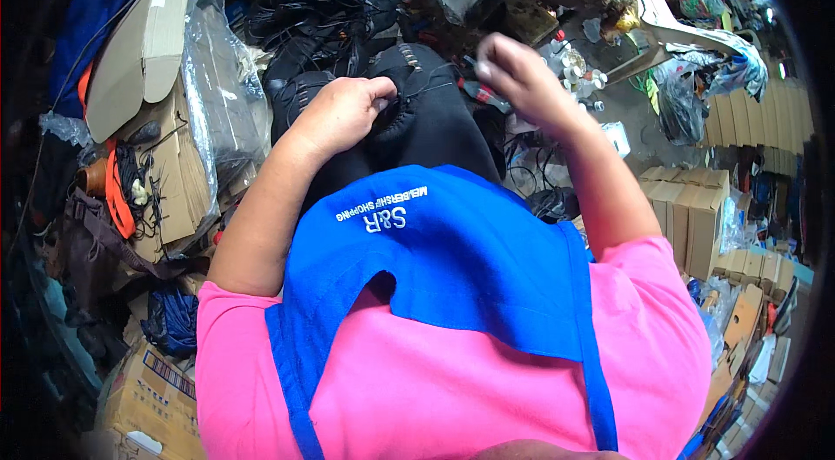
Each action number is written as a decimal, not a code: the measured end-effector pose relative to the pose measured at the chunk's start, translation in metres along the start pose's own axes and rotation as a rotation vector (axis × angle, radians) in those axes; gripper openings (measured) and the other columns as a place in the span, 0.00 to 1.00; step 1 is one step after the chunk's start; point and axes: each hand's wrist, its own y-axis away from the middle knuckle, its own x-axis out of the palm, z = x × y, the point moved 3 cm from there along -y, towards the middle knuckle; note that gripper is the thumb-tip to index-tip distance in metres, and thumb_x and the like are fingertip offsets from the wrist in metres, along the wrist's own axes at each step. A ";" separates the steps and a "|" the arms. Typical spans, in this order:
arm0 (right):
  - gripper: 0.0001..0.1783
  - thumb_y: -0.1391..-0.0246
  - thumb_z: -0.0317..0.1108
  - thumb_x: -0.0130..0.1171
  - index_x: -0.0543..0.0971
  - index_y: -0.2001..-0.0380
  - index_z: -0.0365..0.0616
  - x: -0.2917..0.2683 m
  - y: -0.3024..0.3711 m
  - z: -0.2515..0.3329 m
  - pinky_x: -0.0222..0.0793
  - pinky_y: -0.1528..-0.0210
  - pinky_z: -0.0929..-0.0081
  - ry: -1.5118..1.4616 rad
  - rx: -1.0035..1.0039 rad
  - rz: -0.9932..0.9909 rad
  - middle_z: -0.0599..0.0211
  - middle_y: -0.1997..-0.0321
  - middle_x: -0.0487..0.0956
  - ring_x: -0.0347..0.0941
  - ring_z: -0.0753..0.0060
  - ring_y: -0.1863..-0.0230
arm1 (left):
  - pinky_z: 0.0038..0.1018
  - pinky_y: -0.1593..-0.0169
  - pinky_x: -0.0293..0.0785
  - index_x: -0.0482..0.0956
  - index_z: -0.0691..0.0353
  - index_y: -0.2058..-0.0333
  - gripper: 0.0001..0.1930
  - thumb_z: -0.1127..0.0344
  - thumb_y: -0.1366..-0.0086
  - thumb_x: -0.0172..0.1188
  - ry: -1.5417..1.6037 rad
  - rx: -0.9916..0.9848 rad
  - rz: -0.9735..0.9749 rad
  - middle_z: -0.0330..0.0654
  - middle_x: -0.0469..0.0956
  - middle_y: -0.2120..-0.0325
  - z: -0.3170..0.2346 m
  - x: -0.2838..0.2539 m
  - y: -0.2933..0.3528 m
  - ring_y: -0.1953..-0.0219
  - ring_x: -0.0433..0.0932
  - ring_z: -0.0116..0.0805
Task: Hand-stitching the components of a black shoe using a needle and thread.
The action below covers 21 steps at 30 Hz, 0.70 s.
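My left hand [348, 108] is closed on the edge of a black piece [393, 119] lying over my lap, thumb and forefinger pinched together. The piece looks like soft fabric with a gathered rim; its exact kind is unclear. Light stitch-like marks [410, 58] show on the dark surface just beyond my fingers. A thin dark thread [435, 88] runs from there toward the right. My right hand [515, 77] is raised to the right, apart from the black piece, its fingers curled together and slightly blurred. Whatever they pinch is too small to make out.
Coils of black cord [317, 3] lie beyond my knees. Flattened cardboard [143, 34] and a plastic-wrapped sheet [222, 95] lean at the left. Small white bottles [574, 69] stand past my right hand. Stacked cardboard [687, 216] sits at the right. My blue apron [452, 260] covers my front.
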 end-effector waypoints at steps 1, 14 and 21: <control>0.10 0.46 0.35 0.55 0.69 0.70 0.40 -0.007 -0.016 -0.004 0.64 0.60 0.71 0.163 -0.055 -0.101 0.61 0.71 0.70 0.66 0.65 0.66 | 0.35 0.58 0.73 0.76 0.62 0.61 0.10 0.72 0.42 0.53 -0.044 0.002 0.032 0.52 0.78 0.66 -0.003 -0.001 -0.002 0.62 0.78 0.49; 0.05 0.54 0.35 0.54 0.73 0.71 0.51 0.056 -0.037 0.024 0.61 0.57 0.66 0.799 -0.379 0.331 0.70 0.76 0.76 0.73 0.64 0.64 | 0.41 0.63 0.70 0.72 0.64 0.65 0.06 0.71 0.42 0.53 -0.154 0.116 -0.048 0.53 0.75 0.73 0.010 0.004 0.004 0.66 0.75 0.53; 0.05 0.55 0.33 0.55 0.72 0.72 0.51 0.036 -0.044 0.004 0.61 0.57 0.65 0.794 -0.449 0.327 0.68 0.77 0.75 0.73 0.62 0.64 | 0.39 0.62 0.67 0.72 0.58 0.67 0.08 0.73 0.46 0.47 -0.388 0.219 -0.170 0.45 0.75 0.74 0.031 -0.017 0.046 0.66 0.75 0.47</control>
